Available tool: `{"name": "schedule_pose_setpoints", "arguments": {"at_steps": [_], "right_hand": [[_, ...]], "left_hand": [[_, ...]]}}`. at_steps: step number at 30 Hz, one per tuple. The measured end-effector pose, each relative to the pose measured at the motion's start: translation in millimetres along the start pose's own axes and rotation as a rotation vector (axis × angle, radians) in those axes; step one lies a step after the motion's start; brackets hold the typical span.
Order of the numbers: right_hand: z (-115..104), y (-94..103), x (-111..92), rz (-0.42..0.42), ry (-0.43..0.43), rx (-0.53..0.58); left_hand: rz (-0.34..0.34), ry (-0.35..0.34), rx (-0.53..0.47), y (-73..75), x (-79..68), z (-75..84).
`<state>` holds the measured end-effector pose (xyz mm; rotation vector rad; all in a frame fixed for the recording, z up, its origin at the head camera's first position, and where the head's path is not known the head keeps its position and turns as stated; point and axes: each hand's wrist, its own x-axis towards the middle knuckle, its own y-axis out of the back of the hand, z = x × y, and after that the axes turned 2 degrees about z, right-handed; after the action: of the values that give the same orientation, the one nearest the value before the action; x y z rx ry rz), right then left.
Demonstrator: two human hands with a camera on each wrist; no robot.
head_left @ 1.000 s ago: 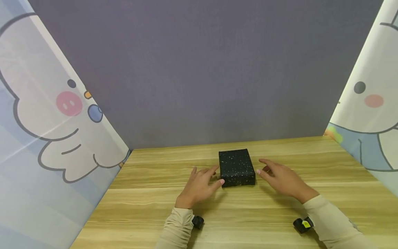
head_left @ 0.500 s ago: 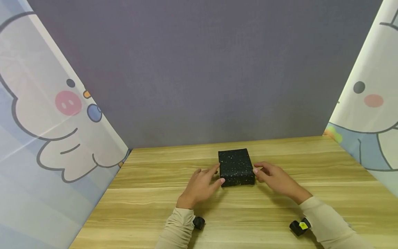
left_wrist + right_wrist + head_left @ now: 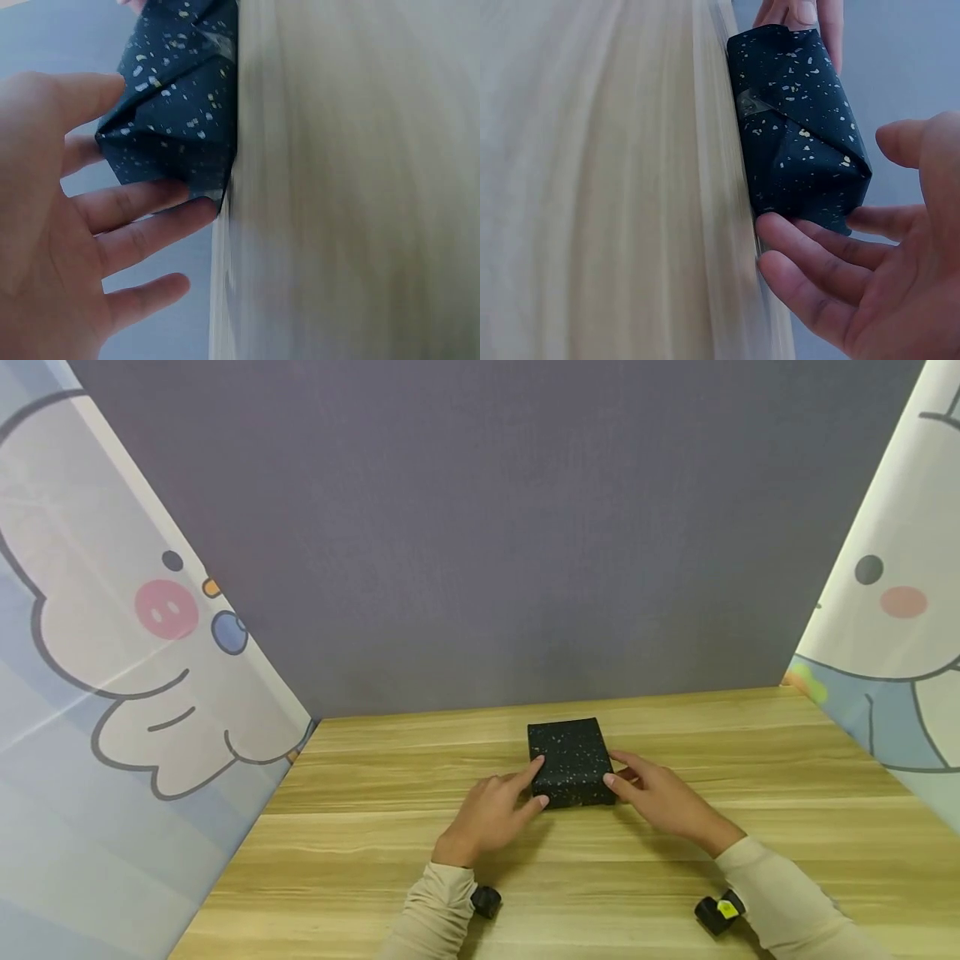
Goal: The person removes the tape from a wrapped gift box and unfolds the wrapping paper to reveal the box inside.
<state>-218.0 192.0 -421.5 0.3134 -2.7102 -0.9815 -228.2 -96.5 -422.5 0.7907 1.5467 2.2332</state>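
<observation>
This looks like a screened-off tabletop booth; the wider room cannot be told. A wood-grain table [image 3: 600, 885] spans six o'clock, a plain grey panel [image 3: 487, 535] rises at twelve, and cartoon-printed sheets [image 3: 82, 852] close the sides: a pig-snouted figure [image 3: 105, 602] at nine, a pink-cheeked figure [image 3: 885, 639] at three.

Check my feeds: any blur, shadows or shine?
Head: soft shadows on the tabletop near the left hand and right hand. Left wrist: tabletop blurred, package clearer. Right wrist: tabletop blurred too; tape looks slightly shiny.
</observation>
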Motion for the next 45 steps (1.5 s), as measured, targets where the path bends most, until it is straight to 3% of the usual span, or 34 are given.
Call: {"name": "schedule_pose_setpoints", "arguments": {"at_steps": [5, 15, 19, 24, 28, 32, 45], "right_hand": [[0.1, 3.8, 0.2, -0.004, 0.037, -0.002], [2.5, 2.8, 2.3, 0.019, 0.023, 0.099], [1.9, 0.5, 1.7, 0.037, 0.008, 0.127], [-3.9, -1.7, 0.6, 0.068, 0.016, 0.142], [-11.5, -2.8, -1.7, 0.133, 0.034, 0.076], [-20.1, -4.0, -4.0, 0.19, 0.086, 0.022], [-24.0, -2.8, -7.3, 0.198, 0.101, 0.075]], "left_hand": [[0.0, 0.056, -0.088, -0.6, 3.4, 3.5], [0.021, 0.153, -0.205, -1.7, 6.6, 11.3], [0.082, 0.181, -0.261, -2.0, 5.4, 13.1], [0.192, 0.253, -0.505, -0.2, 5.1, 14.6], [0.282, 0.281, -0.657, 2.5, 7.6, 13.1], [0.338, 0.301, -0.708, 5.2, 8.6, 10.2], [0.296, 0.375, -0.948, 5.8, 8.5, 12.0]]}}
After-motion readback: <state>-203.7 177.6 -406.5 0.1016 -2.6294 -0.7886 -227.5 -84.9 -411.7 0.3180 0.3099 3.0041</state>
